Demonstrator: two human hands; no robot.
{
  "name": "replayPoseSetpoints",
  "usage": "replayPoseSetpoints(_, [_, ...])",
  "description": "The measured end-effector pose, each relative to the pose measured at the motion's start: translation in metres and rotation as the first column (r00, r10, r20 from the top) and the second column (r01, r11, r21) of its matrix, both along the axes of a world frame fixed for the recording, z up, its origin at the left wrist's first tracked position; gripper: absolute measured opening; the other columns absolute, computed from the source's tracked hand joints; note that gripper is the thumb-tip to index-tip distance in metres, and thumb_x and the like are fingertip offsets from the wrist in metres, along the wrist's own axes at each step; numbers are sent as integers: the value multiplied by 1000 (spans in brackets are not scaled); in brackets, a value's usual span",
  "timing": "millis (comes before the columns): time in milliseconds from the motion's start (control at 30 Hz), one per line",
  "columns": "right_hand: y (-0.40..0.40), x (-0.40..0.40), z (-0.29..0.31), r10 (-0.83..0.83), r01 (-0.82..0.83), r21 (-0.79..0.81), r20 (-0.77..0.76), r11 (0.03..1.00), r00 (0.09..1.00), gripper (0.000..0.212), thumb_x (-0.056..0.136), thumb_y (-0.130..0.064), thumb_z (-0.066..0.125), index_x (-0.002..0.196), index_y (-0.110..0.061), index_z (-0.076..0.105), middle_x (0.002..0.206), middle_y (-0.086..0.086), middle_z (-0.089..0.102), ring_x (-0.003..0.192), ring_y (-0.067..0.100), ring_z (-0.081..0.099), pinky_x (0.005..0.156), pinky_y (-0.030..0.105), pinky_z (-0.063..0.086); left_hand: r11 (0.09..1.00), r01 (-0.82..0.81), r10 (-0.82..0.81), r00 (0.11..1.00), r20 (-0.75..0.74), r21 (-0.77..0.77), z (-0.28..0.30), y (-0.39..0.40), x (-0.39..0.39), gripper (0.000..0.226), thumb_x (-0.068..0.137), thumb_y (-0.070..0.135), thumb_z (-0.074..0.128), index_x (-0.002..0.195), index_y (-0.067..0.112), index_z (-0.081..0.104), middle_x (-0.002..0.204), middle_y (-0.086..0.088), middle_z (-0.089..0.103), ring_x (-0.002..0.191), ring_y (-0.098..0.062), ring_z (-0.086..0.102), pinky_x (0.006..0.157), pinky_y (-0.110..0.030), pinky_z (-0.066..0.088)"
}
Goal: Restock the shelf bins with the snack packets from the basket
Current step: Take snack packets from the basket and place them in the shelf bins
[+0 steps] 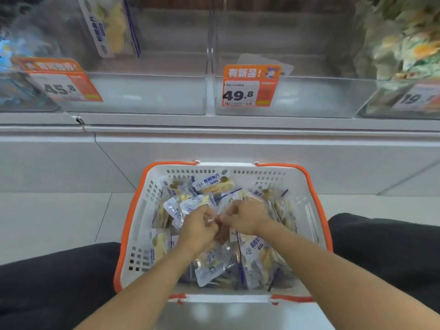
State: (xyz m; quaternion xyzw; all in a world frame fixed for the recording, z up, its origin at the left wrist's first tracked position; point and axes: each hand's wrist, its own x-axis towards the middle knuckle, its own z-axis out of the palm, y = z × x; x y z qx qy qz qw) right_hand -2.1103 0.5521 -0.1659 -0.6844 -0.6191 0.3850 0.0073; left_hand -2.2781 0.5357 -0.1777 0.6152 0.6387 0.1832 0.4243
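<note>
A white basket (137, 225) with orange rim and handles stands on the floor between my knees, full of several blue-and-white snack packets (215, 183). My left hand (198, 226) and my right hand (246, 217) are both down inside it, fingers pinched together on one clear packet with brown contents (220, 232) that sits between them. Above, the clear shelf bin with the 49.8 tag (309, 98) holds only one flat packet (262, 61). The bin with the 45.8 tag (147, 94) has one upright snack packet (110, 27) at its back.
A white shelf ledge (214, 125) runs across below the bins. A bin at the right (404, 51) is heaped with green and orange packets; one at the far left (14, 75) holds blue ones. My dark-trousered knees (385, 244) flank the basket on a pale tiled floor.
</note>
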Motion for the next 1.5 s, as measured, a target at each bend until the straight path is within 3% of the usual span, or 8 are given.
replayPoseSetpoints(100, [13,0,24,-329,315,-95,-297,944,897,62,91,-68,53,121,-14,53,106,11,70,89,28,73,83,43,59,990,-131,116,969,217,58,26,15,-1,25,88,-2,67,89,24,66,94,10,68,89,-6,62,72,-9,45])
replayPoseSetpoints(267, [32,24,67,-713,391,-613,-672,686,198,43,98,-44,57,114,-3,52,97,23,73,93,41,72,82,46,60,987,13,-72,924,376,158,72,32,-6,27,84,-1,74,91,25,78,102,11,75,98,-1,68,90,-22,55])
replayPoseSetpoints(400, [44,42,74,-633,359,-560,-765,746,122,20,98,-3,52,117,0,55,114,14,69,93,30,71,65,35,61,1000,22,-12,842,540,-13,97,43,-8,48,75,19,75,119,35,67,131,2,60,119,-13,60,96,-33,48])
replayPoseSetpoints(500, [46,49,83,-551,348,-473,-817,809,170,24,95,2,56,119,1,60,106,16,67,83,25,65,70,33,58,941,5,279,554,784,-338,104,55,-16,64,81,22,77,137,12,48,122,-18,66,106,-35,68,96,-55,52])
replayPoseSetpoints(667, [44,47,104,-367,229,-328,-918,916,150,29,92,7,56,119,-3,62,91,8,65,80,19,62,75,39,56,981,-74,174,735,655,-179,114,54,-16,30,91,8,67,120,3,63,103,-17,75,85,-30,73,71,-33,61])
replayPoseSetpoints(1033, [46,51,161,-151,242,-26,-845,970,513,40,80,13,74,114,0,60,93,14,73,87,30,72,76,44,63,971,-223,219,667,712,-90,140,60,-10,14,96,1,59,105,6,69,85,-11,75,73,-20,69,62,-29,57])
replayPoseSetpoints(1200, [47,58,173,-154,253,-37,-874,967,461,46,78,14,72,121,-1,61,105,16,73,96,40,70,84,45,61,972,-136,232,472,850,-190,154,59,-3,27,98,23,55,116,10,72,98,-13,73,84,-18,68,78,-35,57])
replayPoseSetpoints(1500, [43,61,178,-178,243,-77,-885,967,431,49,70,3,78,117,-1,62,98,16,74,97,34,73,80,39,63,981,-192,124,669,733,10,163,56,5,52,82,-10,72,123,14,55,96,-10,76,90,-28,74,68,-35,57])
